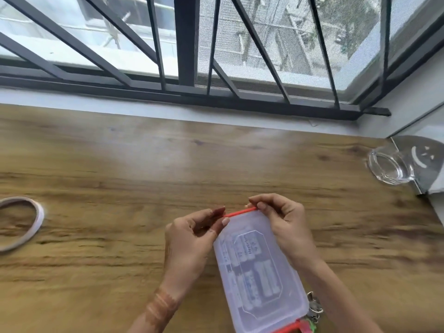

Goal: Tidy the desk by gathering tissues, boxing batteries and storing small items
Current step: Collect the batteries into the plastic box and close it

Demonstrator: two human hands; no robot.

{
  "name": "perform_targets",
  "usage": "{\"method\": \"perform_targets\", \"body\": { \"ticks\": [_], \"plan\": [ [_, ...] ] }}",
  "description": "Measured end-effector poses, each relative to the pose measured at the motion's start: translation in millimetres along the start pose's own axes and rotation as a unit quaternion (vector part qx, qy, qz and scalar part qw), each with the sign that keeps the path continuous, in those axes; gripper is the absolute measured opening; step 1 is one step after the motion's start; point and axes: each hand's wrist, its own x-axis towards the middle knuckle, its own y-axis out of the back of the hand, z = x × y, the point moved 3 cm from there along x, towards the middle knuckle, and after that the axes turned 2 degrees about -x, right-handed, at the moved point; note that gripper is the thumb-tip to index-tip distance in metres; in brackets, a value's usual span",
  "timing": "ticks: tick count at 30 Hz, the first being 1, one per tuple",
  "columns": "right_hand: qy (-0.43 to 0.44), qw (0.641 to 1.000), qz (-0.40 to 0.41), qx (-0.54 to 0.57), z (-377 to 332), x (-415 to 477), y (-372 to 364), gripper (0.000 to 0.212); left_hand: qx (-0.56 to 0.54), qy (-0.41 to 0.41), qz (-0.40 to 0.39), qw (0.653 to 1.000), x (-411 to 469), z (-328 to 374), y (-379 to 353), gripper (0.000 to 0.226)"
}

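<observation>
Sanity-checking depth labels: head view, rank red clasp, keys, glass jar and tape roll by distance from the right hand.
1. red clasp: pinched by right hand, far end of box.
2. keys: near-right, beside the box.
3. glass jar: far right, on its side.
4. tape roll: far left edge.

Wooden desk (120,164): battery box (262,280), tape ring (36,219), glass jar (389,168).

The white loop of tape (20,223) at nine o'clock runs off the left edge. Batteries inside the translucent lidded plastic box (260,272) show only as blurred shapes. At five o'clock, metal keys (315,306) are mostly hidden behind it.
</observation>
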Motion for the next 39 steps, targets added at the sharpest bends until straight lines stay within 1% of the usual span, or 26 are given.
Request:
{"method": "perform_targets", "body": {
  "ticks": [3, 7, 12, 15, 20, 22, 25, 28, 34, 39],
  "plan": [
    [0.028, 0.999, 0.007, -0.038, -0.6, -2.2, -1.7, 0.025, 0.029, -0.032, 0.012, 0.999, -2.4, 2.0, -0.2, 0.025],
    [0.022, 0.999, 0.013, -0.033, -1.6, -3.6, 0.2, 0.022, 0.028, -0.047, 0.023, 0.998, -6.1, -1.0, -2.1, 0.029],
    [0.003, 0.998, 0.057, -0.011, 0.4, -24.8, 13.0, 0.017, -0.025, -0.028, 0.025, 0.999, -29.7, -5.5, -3.8, 0.058],
    [-0.025, 0.997, 0.075, 0.003, 5.7, -51.6, 26.1, 0.023, -0.073, -0.002, 0.021, 0.997, -50.7, -14.5, -0.5, 0.064],
    [-0.059, 0.995, 0.074, 0.001, 17.8, -96.0, 37.6, 0.031, -0.102, 0.025, -0.002, 0.994, -84.6, -29.4, 0.2, 0.057],
    [-0.066, 0.995, 0.075, 0.006, 24.8, -109.0, 37.9, 0.033, -0.103, 0.026, -0.014, 0.994, -95.0, -34.2, -3.2, 0.049],
    [-0.077, 0.995, 0.059, 0.022, 29.4, -121.3, 32.1, 0.029, -0.096, 0.026, -0.025, 0.995, -105.2, -38.3, -8.3, 0.037],
    [-0.078, 0.995, 0.061, 0.027, 31.3, -126.7, 28.0, 0.032, -0.081, 0.009, -0.033, 0.996, -111.6, -36.6, -10.8, 0.028],
    [-0.058, 0.994, 0.094, 0.022, 29.4, -126.9, 28.4, 0.034, -0.064, -0.012, -0.036, 0.997, -111.9, -30.6, -12.6, 0.024],
    [-0.059, 0.985, 0.136, 0.085, 26.6, -133.9, 50.5, 0.031, -0.055, -0.048, -0.071, 0.995, -111.3, -12.5, -25.1, 0.031]
  ]
}}
